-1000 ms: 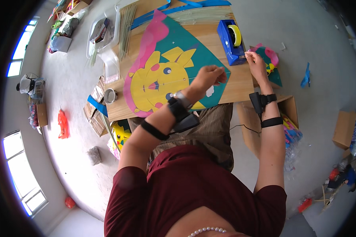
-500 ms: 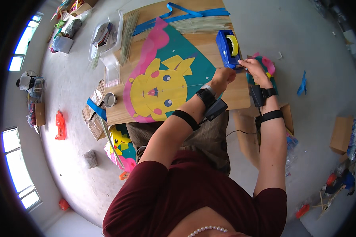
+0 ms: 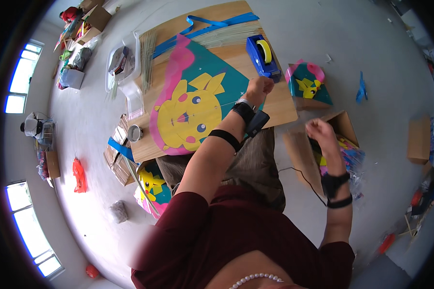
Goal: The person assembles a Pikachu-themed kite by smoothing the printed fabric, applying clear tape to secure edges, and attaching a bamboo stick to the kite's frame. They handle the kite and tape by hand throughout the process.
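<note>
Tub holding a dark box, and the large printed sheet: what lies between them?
A bundle of pale sticks, then wooden tabletop, in the head view.

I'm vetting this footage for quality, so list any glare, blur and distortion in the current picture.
Head view: windows blown out to white, with blue fringes; head view: floor washed out on that left side; head view: right hand looks slightly blurred; head view: table edges bow, and the picture's corners go black.
</note>
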The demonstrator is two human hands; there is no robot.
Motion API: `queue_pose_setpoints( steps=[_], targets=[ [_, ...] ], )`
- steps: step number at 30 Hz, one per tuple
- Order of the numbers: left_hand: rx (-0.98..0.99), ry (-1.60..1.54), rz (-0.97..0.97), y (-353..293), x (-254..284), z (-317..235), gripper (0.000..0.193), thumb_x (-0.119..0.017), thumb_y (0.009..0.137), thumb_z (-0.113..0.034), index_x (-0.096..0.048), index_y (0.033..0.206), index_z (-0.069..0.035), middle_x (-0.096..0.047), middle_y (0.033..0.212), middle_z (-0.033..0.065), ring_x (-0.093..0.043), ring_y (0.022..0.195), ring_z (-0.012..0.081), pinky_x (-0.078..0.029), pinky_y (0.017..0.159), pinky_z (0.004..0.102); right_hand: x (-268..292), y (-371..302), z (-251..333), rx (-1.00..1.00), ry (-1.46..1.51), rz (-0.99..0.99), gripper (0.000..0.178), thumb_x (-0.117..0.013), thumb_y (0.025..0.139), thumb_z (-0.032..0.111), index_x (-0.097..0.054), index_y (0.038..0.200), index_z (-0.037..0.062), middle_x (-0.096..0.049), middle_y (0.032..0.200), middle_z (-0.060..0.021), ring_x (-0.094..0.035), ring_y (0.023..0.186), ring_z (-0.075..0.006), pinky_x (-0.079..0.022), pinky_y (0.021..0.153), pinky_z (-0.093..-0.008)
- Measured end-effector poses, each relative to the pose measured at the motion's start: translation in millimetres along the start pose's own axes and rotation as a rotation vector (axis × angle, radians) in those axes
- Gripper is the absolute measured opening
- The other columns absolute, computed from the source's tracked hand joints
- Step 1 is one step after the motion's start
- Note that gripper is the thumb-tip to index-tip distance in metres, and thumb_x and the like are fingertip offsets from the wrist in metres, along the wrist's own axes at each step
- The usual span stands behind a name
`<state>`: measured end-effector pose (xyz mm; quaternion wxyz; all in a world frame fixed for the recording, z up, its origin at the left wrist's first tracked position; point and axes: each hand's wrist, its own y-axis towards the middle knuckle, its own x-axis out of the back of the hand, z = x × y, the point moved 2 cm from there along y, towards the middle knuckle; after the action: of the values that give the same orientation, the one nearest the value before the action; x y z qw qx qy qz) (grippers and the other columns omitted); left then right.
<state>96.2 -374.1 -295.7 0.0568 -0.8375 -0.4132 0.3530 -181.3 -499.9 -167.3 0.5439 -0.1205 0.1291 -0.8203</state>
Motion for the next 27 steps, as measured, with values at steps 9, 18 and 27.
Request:
queue_pose_setpoints(
  steps=[9,18,27],
  targets=[
    [0.134,-0.065,-0.104,-19.1,-11.6,-22.9,0.020,-0.059,0.094,-0.006,-0.066,0.105,0.010,-0.070,0.104,0.0195,-0.067,0.098,0.0271,-0.054,0.088,0.0344,27.8,-220.2,-27.9,-0.405,-0.059,-0.160,0.018,-0.069,0.092,0.008,-0.067,0.107,-0.0019,-0.067,0.086,-0.0008,-0.062,0.081,-0.0097,-0.048,0.074,-0.0242],
    [0.113,-0.043,-0.142,-15.8,-14.3,-19.4,0.023,-0.064,0.095,-0.014,-0.065,0.107,0.006,-0.069,0.106,0.0156,-0.066,0.102,0.0250,-0.053,0.090,0.0329,24.8,-229.9,-88.0,-0.435,0.019,-0.169,0.011,-0.070,0.091,0.008,-0.067,0.098,-0.0003,-0.067,0.085,-0.0027,-0.060,0.077,-0.0095,-0.048,0.073,-0.0244],
    [-0.006,0.161,-0.397,-21.6,-39.3,-13.4,0.023,-0.086,0.085,-0.022,-0.070,0.090,-0.006,-0.067,0.082,0.0010,-0.061,0.073,0.0112,-0.045,0.063,0.0294,23.9,-207.0,-154.8,-0.434,0.111,-0.119,0.012,-0.069,0.092,0.007,-0.066,0.101,-0.0008,-0.067,0.087,-0.0025,-0.057,0.076,-0.0085,-0.046,0.071,-0.0236]
  ],
)
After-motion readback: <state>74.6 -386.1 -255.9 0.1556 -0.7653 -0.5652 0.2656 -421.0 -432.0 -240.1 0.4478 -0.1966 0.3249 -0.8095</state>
